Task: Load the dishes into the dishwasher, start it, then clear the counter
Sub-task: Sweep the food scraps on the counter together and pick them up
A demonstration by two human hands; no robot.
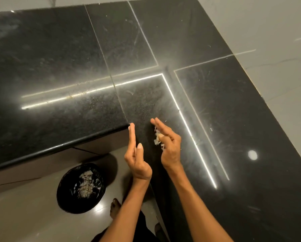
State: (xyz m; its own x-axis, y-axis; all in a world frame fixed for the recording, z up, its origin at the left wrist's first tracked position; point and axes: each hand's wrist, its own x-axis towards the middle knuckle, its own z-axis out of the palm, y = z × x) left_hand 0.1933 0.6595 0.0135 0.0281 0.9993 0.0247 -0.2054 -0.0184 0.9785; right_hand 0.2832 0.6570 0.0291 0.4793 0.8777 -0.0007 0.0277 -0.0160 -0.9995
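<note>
I stand at the inner corner of an L-shaped black granite counter point(62, 70). My left hand point(136, 154) is held edge-on at the counter's corner, fingers straight and together, holding nothing. My right hand point(167, 142) is just to its right over the counter, fingers stretched out, with pale food scraps point(158, 137) clinging under the fingers and palm. No dishes or dishwasher are in view.
A round black bin point(66, 198) lined with a dark bag stands on the beige floor below the counter edge, pale scraps inside. My bare foot point(115, 207) is beside it. White marbled walls point(277, 41) border the counter at the back and right.
</note>
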